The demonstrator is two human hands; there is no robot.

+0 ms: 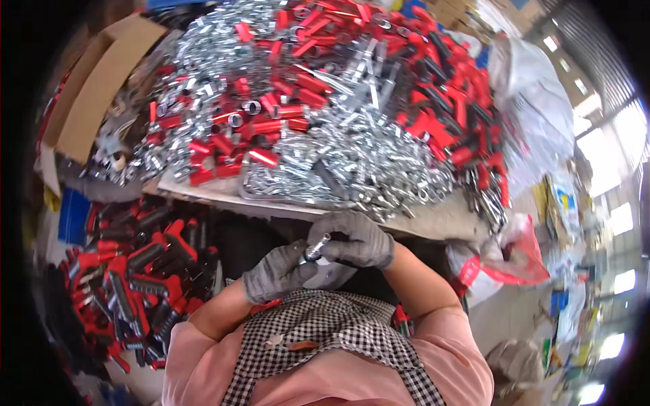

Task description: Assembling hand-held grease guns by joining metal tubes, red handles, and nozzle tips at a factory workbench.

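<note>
In front of my apron, just off the table's near edge, my two grey-gloved hands meet around a small silver metal cylinder [326, 239]. Its bright end sticks up between the fingers, while the lower part is dark and mostly covered. My left hand [272, 273] pinches it from the left with thumb and fingers. From the right, my right hand [359, 241] closes on the same piece with fingers curled. Beyond them, a heap of small silver metal pieces [352, 152] lies in a shallow tray on the table [447, 220].
Red tubes [261, 126] and red-and-black handled tools [440, 115] pile up across the table. More such tools [135, 271] are heaped low at my left. A cardboard box [98, 95] stands far left; white plastic bags [531, 108] hang at the right.
</note>
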